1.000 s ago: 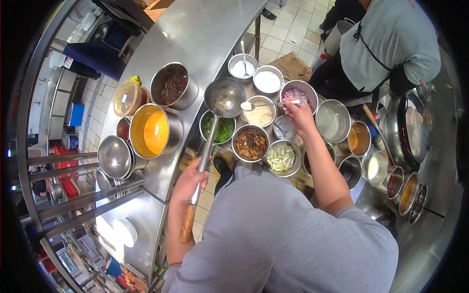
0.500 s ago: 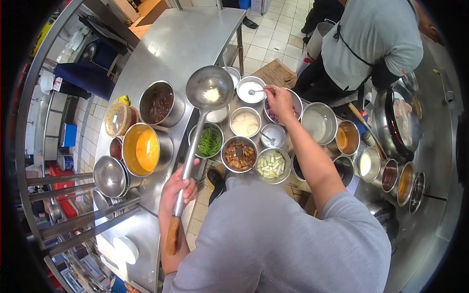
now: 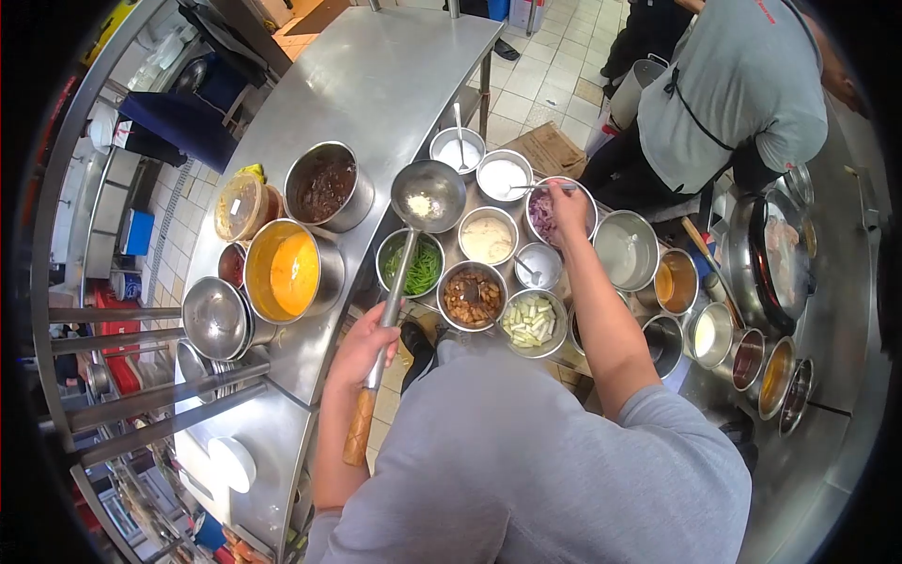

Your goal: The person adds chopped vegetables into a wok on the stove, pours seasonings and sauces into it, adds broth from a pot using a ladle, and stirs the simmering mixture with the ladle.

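My left hand (image 3: 368, 343) is wrapped around the metal shaft of a long ladle (image 3: 402, 273) with a wooden handle end. Its wide bowl (image 3: 442, 179) hangs over the pots, with a little pale, minced-looking food inside. My right hand (image 3: 571, 221) is over the pot of chopped purple onion (image 3: 539, 214), fingers pointing down and partly hidden. A spoon (image 3: 531, 187) runs from the white powder pot (image 3: 502, 173) across the rim to those fingers; whether they grip it is unclear. Nearby are pots of creamy paste (image 3: 486, 240), brown chunks (image 3: 472, 293), green strips (image 3: 426, 270) and pale green sticks (image 3: 531, 322).
On the steel table (image 3: 413, 66) to the left stand a dark sauce pot (image 3: 321, 188), an orange liquid pot (image 3: 296, 277) and stacked bowls (image 3: 214, 318). At right are a wok (image 3: 752, 244) and several sauce pots. A co-worker (image 3: 723, 94) stands at upper right.
My right hand has shifted from the white powder pot's edge over the onion pot, and the spoon handle shows more. The ladle bowl has dropped lower over the pots. The view has shifted slightly.
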Demonstrator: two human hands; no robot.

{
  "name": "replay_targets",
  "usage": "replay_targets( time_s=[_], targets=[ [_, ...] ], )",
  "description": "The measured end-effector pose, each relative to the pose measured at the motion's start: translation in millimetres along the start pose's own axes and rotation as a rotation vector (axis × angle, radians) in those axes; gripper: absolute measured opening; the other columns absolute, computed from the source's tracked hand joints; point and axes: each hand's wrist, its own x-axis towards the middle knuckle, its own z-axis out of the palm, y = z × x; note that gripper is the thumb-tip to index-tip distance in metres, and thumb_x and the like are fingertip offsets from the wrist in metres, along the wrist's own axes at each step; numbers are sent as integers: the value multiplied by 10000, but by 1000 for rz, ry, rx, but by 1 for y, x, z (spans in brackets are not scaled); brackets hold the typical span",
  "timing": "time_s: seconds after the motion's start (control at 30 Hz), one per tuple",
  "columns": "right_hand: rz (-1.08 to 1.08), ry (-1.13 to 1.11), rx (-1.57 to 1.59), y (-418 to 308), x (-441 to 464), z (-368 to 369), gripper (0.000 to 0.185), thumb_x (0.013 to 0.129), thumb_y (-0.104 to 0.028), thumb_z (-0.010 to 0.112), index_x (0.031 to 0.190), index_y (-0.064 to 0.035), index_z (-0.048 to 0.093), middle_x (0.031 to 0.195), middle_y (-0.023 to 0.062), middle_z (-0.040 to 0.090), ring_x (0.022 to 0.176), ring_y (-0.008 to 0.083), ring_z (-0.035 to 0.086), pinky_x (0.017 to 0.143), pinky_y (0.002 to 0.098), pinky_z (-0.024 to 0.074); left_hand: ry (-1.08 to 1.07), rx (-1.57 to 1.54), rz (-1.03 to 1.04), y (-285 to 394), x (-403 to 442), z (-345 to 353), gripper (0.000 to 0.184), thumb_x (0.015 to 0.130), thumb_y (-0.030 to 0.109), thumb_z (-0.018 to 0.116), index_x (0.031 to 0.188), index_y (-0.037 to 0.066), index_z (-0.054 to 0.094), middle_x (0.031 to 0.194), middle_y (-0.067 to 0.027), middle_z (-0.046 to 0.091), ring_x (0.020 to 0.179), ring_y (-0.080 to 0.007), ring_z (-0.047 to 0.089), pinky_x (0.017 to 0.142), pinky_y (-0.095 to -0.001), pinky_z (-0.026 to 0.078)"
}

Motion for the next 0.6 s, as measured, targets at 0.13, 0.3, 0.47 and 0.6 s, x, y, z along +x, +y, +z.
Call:
replay_targets(
  time_s=[0.13, 0.3, 0.47, 0.6],
  targets=[
    [59, -45, 146, -46, -26, 0, 119, 881, -129, 613, 951, -37, 642, 798, 24, 630, 638, 82, 525, 586, 216, 420, -31, 12, -20, -4, 15, 7, 464, 818, 69, 492, 1279, 38, 443, 599, 18, 446, 481, -65, 433, 443, -197, 361],
    [-113, -76, -3, -32, -19, -10, 140, 877, -135, 623, 951, -19, 648, 793, 32, 644, 675, 87, 552, 604, 224, 434, -65, -25, -25, 1, 21, 13, 465, 831, 59, 472, 1293, 24, 428, 589, 11, 443, 469, -70, 422, 439, -194, 356],
    [-267, -38, -294, -40, -26, -9, 129, 858, -135, 636, 924, -32, 675, 797, 40, 672, 733, 104, 610, 665, 246, 473, -324, -645, -15, -7, 11, 7, 509, 862, 107, 482, 1346, -3, 367, 562, -3, 431, 437, -85, 394, 437, -222, 315],
    [-322, -61, -364, -48, -40, 15, 130, 853, -148, 639, 924, -48, 684, 808, 55, 689, 724, 109, 623, 674, 253, 482, -279, -588, 30, -23, -19, -13, 531, 866, 122, 489, 1360, -3, 340, 564, -3, 426, 452, -96, 423, 470, -229, 326]
  ],
)
